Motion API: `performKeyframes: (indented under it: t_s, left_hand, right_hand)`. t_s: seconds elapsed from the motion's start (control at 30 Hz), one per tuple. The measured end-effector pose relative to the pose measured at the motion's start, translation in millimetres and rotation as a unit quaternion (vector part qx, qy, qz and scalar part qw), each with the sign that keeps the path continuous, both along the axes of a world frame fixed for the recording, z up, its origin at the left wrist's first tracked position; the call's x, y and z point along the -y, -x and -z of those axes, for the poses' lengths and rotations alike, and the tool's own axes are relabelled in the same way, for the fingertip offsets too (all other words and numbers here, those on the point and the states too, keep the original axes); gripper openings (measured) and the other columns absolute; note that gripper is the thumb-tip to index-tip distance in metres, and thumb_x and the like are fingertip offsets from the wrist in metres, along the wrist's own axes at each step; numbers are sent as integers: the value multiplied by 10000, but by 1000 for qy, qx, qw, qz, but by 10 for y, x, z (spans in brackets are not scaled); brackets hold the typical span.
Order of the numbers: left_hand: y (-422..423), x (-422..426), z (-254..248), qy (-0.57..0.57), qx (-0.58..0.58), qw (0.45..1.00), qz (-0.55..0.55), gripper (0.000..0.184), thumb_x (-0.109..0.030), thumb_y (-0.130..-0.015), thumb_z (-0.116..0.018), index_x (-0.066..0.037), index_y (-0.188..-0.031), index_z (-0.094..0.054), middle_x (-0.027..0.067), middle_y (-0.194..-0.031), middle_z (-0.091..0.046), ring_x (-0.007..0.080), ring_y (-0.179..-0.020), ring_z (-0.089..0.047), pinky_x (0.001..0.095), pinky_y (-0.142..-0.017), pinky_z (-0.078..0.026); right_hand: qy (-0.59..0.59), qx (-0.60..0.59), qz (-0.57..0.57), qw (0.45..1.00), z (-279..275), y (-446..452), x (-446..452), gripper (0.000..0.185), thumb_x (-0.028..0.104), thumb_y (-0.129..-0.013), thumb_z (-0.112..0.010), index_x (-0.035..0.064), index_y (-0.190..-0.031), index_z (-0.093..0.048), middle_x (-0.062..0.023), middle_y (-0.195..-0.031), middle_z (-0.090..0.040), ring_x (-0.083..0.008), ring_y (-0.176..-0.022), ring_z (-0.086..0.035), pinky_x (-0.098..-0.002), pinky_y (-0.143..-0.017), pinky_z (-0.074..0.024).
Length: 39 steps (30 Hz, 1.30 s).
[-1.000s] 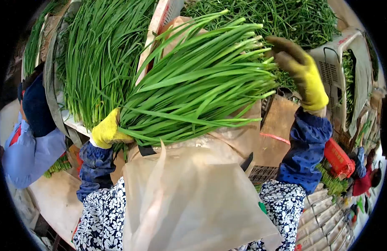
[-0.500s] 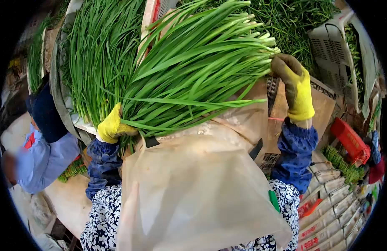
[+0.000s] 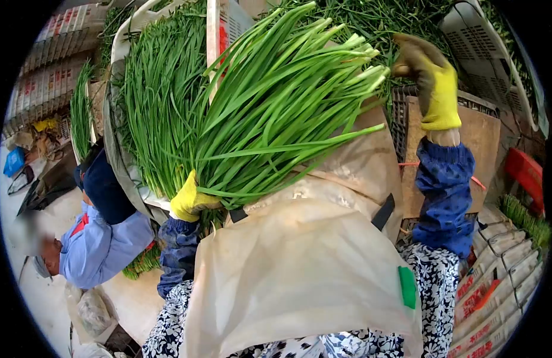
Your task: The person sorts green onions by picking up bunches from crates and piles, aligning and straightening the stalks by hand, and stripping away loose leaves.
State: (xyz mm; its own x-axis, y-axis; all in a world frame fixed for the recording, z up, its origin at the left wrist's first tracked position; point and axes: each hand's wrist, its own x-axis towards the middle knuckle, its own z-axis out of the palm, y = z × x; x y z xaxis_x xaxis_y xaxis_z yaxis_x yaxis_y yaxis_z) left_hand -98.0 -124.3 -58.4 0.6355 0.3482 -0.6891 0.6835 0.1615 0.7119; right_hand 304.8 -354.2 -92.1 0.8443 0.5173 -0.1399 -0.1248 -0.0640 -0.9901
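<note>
Seen from above, a person in a pale apron [image 3: 305, 268] and dark blue sleeves works with two gloved hands at a big bunch of long green leaves [image 3: 282, 113]. The bunch lies slantwise across the middle of the scene, beyond the apron's near part, its pale cut stems pointing far right and its leafy tips fanning toward the near left. The left hand [image 3: 193, 200], in a yellow glove, is curled around the leafy tips at the bunch's near left corner, so nearly all of the bunch stretches away to the right and far side of that grip. The right hand [image 3: 431, 80], in a yellow glove with dark, stained fingers, is loosely bent with thumb and fingers spread and nothing between them; it is just to the right of the stem ends, and whether a fingertip touches them is hard to tell. To the left, a thick heap of similar leaves [image 3: 162, 107] lies right beside the bunch. Loose greens [image 3: 401, 24] spread on the far side, next to a white plastic crate [image 3: 484, 56] at far right. A brown board [image 3: 455, 155] lies behind the right forearm. At left, another person [image 3: 109, 244] wears a light blue shirt.
</note>
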Motion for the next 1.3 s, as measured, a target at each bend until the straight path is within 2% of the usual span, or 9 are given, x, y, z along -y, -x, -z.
performKeyframes:
  t_s: [0.2, 0.33, 0.6, 0.73, 0.87, 0.97, 1.07, 1.13, 1.3]
  left_hand:
    - [37, -25, -159, -49, -73, 996, 25, 770, -23, -573, -828, 10, -1262, -487, 79, -1119, -648, 180, -977, -598, 336, -904, -480]
    - [-301, -41, -768, -36, -64, 996, -44, 731, 64, -571, -817, 3, -1242, -533, 90, -1137, -658, 175, -1007, -608, 329, -905, -487]
    - [-1277, -408, -2051, -343, 67, 928, 131, 632, -8, -711, -776, -2, -1271, -485, 103, -1125, -653, 202, -989, -629, 333, -916, -491]
    - [-1600, -222, -2301, -658, 13, 651, 378, 772, -63, -590, -751, -67, -1332, -540, 131, -916, -640, 310, -773, -622, 385, -702, -491]
    - [-1140, -108, -1432, -763, -42, 447, 464, 718, -104, -750, -612, -272, -1431, -460, 50, -813, -519, 209, -707, -539, 361, -665, -424]
    - [-884, 90, -939, -691, -108, 488, 523, 690, -125, -745, -585, -272, -1412, -483, 82, -857, -528, 244, -765, -552, 385, -695, -435]
    - [-703, 189, -662, -654, -111, 536, 523, 695, -155, -753, -585, -289, -1424, -465, 96, -855, -520, 251, -776, -553, 386, -695, -435]
    - [-608, 155, -553, -657, -58, 548, 515, 692, -163, -756, -581, -283, -1427, -464, 101, -857, -519, 257, -771, -548, 388, -686, -434]
    - [-655, 193, -510, -660, -43, 567, 491, 648, -176, -772, -580, -255, -1410, -493, 88, -830, -507, 248, -731, -528, 373, -660, -420]
  right_hand:
    - [266, 35, -232, 935, -290, 697, 113, 218, 191, -830, -676, -16, -899, -682, -120, -789, -681, -249, -685, -609, -362, -665, -482]
    - [99, -186, -111, 971, -33, 628, 9, 172, 159, -839, -698, -10, -874, -686, 9, -690, -611, -67, -603, -501, -252, -545, -409]
    - [88, 94, -48, 991, 20, -8, -364, 196, 176, -847, -722, -12, -830, -672, -35, -597, -565, -69, -505, -461, -263, -465, -380]
    - [167, 234, 111, 951, 603, -839, -397, 314, 341, -865, -675, 28, -851, -709, -113, -730, -682, -242, -654, -636, -355, -631, -482]
    - [334, 233, 50, 912, 751, -1159, -181, 401, 432, -835, -643, 42, -896, -710, -184, -799, -682, -352, -785, -654, -410, -725, -483]
    - [142, 58, -1, 988, 837, -1038, -72, 326, 333, -847, -732, 14, -814, -674, -31, -704, -640, -57, -536, -500, -219, -525, -391]
    - [169, 34, 25, 985, 737, -1005, 18, 312, 289, -847, -734, -15, -888, -676, -30, -742, -645, -69, -590, -524, -214, -548, -412]
    - [359, 366, 2, 859, 834, -990, 105, 364, 296, -829, -719, -14, -1018, -692, -108, -941, -718, -214, -854, -653, -317, -798, -496]
    - [86, 134, 37, 987, -83, -607, 39, 157, 133, -907, -655, -16, -943, -687, -43, -838, -673, -101, -763, -587, -222, -705, -463]
